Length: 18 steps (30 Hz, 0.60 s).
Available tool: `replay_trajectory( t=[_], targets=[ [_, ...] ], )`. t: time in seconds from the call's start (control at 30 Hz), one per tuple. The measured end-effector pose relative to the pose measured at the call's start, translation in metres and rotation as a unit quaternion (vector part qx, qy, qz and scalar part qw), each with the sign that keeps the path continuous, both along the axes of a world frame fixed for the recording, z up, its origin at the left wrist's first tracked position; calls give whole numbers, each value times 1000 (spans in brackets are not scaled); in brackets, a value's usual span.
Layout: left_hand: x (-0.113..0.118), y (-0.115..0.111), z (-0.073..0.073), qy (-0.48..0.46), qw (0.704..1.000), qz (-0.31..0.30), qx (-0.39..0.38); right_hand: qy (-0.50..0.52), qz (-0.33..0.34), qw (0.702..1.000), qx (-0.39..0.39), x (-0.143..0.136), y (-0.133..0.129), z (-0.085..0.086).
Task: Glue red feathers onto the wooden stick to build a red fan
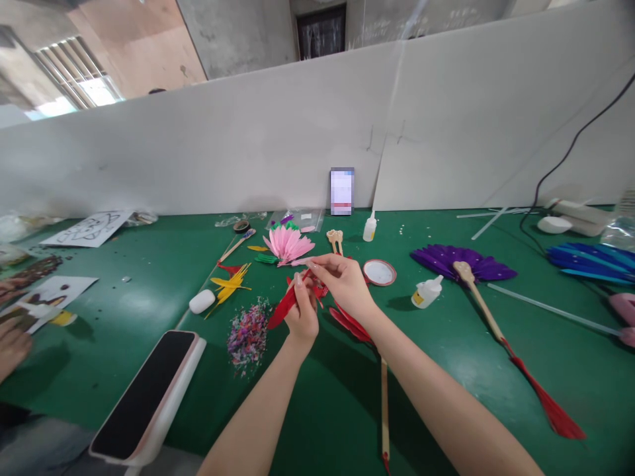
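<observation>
Near the middle of the table, my left hand (303, 311) is closed on a red feather (282, 309) that slants down to the left. My right hand (342, 284) meets it from the right, its thumb and fingertips pinched at the feather's upper end. Below my right hand lie more red feathers (351, 324) on a fan with a wooden handle (385, 410). Just beyond my hands is a fanned bunch of pink feathers (288, 246). Wooden fan handles (335, 239) lie behind my right hand.
Yellow feathers (232, 284), colourful flakes (248, 334) and a large phone (149, 393) are on the left. Glue bottles (427, 292), a tape roll (380, 272) and a purple feather fan (489, 268) lie right. Another person's hand (14, 347) shows at far left. A phone (342, 192) leans on the partition.
</observation>
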<state>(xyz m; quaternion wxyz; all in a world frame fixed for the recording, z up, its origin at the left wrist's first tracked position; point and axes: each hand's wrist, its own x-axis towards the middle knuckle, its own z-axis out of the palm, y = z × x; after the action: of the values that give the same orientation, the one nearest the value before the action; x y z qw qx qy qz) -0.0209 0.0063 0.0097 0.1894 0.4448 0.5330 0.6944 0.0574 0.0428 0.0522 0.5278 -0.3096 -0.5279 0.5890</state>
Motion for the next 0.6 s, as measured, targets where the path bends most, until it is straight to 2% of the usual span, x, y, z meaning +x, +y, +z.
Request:
replay_trajectory(
  t=[0.43,0.6],
  targets=[
    [-1,1,-1,-2,1000,5,-3,-10,5,1000,18,0,0,1],
    [-3,1,-3,15,1000,8,-3,-9,5,1000,0,0,0,0]
  ],
)
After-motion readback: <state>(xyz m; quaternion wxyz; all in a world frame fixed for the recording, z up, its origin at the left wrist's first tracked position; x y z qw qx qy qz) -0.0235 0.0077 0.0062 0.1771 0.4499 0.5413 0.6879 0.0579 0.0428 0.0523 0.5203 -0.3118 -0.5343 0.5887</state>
